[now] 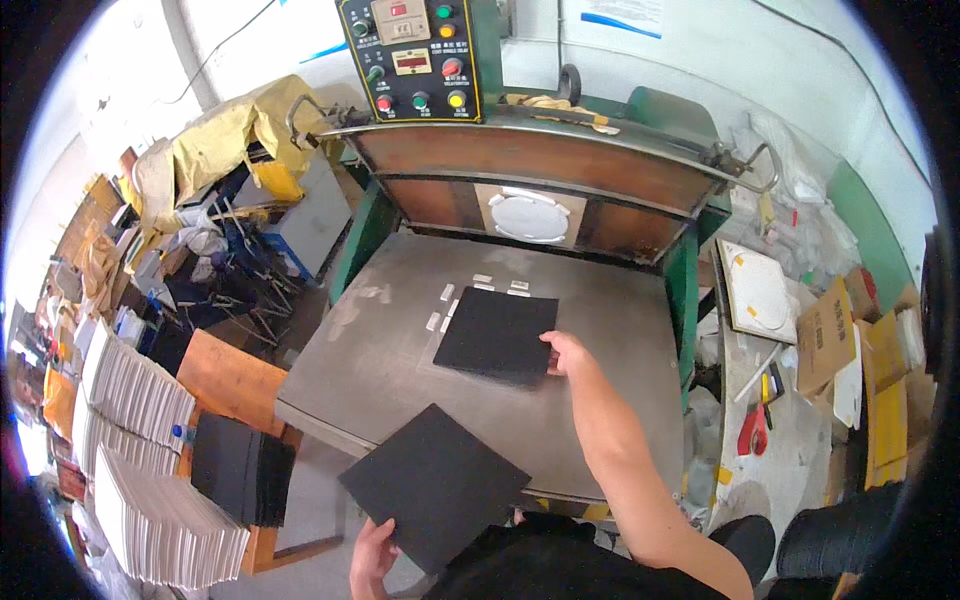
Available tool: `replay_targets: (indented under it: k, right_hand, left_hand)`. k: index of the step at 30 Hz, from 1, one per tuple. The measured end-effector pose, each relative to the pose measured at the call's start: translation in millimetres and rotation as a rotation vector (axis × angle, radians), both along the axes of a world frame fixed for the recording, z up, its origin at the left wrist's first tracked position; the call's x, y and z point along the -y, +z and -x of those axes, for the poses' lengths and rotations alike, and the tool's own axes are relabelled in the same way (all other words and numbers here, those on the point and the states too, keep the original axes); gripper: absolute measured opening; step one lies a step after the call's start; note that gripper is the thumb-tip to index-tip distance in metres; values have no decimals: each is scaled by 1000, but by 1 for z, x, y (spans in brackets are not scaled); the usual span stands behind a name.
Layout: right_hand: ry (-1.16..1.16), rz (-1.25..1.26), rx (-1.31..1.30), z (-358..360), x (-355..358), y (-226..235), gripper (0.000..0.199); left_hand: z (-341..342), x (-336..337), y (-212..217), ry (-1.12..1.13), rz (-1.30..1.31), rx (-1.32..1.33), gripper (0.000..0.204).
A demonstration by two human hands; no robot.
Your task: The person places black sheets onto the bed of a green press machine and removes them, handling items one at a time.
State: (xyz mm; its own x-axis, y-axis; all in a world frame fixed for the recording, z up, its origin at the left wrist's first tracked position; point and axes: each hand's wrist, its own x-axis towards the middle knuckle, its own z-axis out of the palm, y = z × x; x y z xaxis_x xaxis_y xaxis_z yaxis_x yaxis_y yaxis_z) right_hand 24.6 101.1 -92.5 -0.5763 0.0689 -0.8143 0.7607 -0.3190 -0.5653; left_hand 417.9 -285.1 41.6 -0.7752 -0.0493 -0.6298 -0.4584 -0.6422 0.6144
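Observation:
My left hand (374,548) is closed on the lower left edge of a black square sheet (437,487), which is tilted cornerwise in front of the machine bed's near edge. My right hand (562,354) reaches out over the grey metal bed (620,400) and pinches the right edge of a second black square sheet (497,335). That sheet is over the bed, beside small pale blocks (447,292) at its far and left sides; its near edge looks slightly blurred. The right thumb shows on top, while the other fingers are partly hidden.
Behind the bed stands the raised brown platen (440,155) with a white round die (530,216), below a control panel (415,60). Stacked white sheets (170,520) and black sheets (240,465) are at left. Red-handled scissors (759,432) and cardboard boxes (828,335) occupy the right side.

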Motion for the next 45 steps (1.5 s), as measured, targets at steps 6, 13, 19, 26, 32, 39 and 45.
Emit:
replay_targets:
  k: [6,13,19,26,32,39,45]
  right_hand:
    - [-6,318,-266,3,-36,18,25]
    - [-220,297,-634,-110,-116,140,44]
    - [-457,-55,-563,-257,-201,146,51]
    - [-783,-263,-548,-387,-186,150,49]
    - [-716,-308,-672,-403,-128,175,47]
    - [-754,-291,-656,-440,-58,201,46]
    - [-972,-243,-492,-459,-21,185,41]
  left_hand:
    - [64,-60,-13,-105,-174,11,28]
    - [231,-170,-73,-95,-252,-60,23]
    - [300,-194,-127,-45,-257,15,31]
    - [286,-259,-82,-347,1327,-631,44]
    - [358,-307,-122,-684,1818,-771,54]
    - [353,-306,-126,-762,1547,-799,47]
    - [257,-284,-21,-1297,-210,-281,56]
